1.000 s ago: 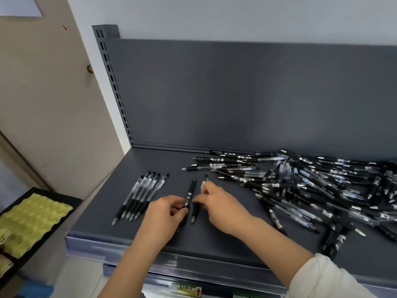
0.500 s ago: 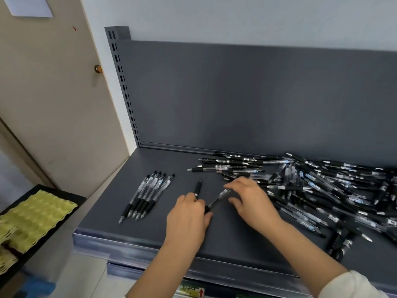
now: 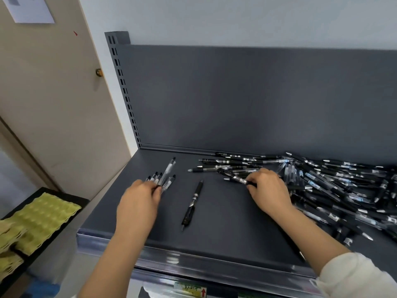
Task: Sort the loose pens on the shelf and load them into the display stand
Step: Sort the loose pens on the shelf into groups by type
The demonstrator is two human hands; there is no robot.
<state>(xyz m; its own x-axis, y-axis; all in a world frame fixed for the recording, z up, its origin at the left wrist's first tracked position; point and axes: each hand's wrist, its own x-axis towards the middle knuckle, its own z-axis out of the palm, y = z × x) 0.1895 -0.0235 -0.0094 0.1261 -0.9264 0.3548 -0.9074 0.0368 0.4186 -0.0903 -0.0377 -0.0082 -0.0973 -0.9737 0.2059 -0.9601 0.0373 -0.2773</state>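
Sorting looks barely begun: your left hand [image 3: 139,198] rests on a small sorted row [image 3: 161,179], grip unclear, while your right hand [image 3: 268,190] pinches a pen [image 3: 234,178] at the edge of the heap [image 3: 333,186] on the shelf [image 3: 225,233]. Most pens lie loose, and no display stand is visible, so loading is likely pending.

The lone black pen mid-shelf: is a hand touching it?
No, the black pen lies alone between the left hand and the right hand.

Yellow-green egg trays [image 3: 43,214] lie stacked near a beige door [image 3: 53,104].
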